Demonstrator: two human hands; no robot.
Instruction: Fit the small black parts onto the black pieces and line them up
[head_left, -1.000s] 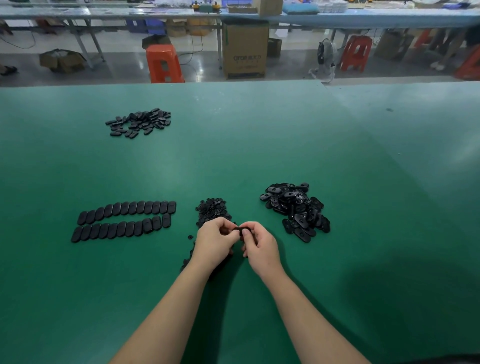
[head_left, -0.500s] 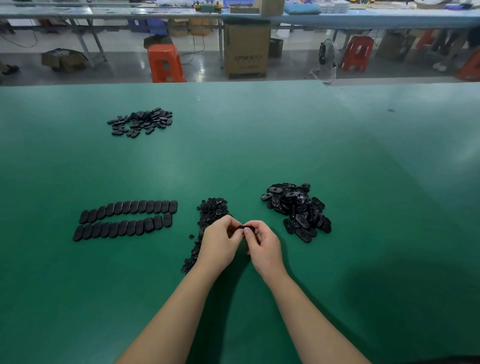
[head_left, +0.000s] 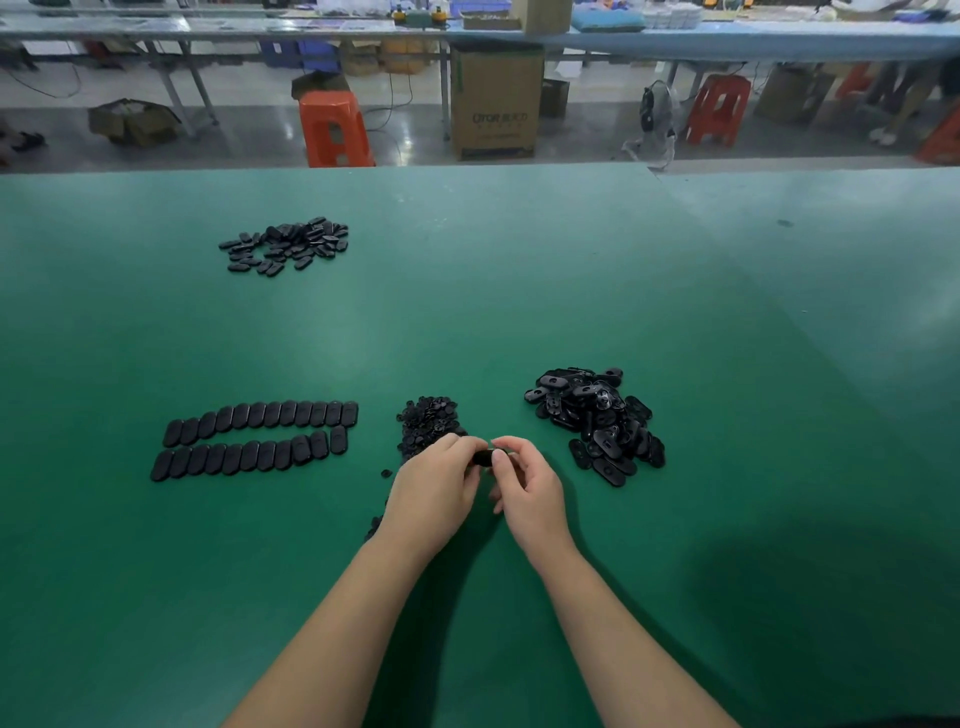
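Pinching one black piece (head_left: 483, 458) between your left hand (head_left: 436, 488) and right hand (head_left: 527, 486), you press a part home just right of the small parts pile (head_left: 428, 423)

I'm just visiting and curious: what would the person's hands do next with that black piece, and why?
Probably carry the black piece, pinched between left hand and right hand, over to the shorter near row and set it at its right end, beside the last one.

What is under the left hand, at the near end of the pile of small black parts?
The left hand covers the near part of the pile of small black parts; a few strays show beside the wrist. What lies beneath cannot be seen.
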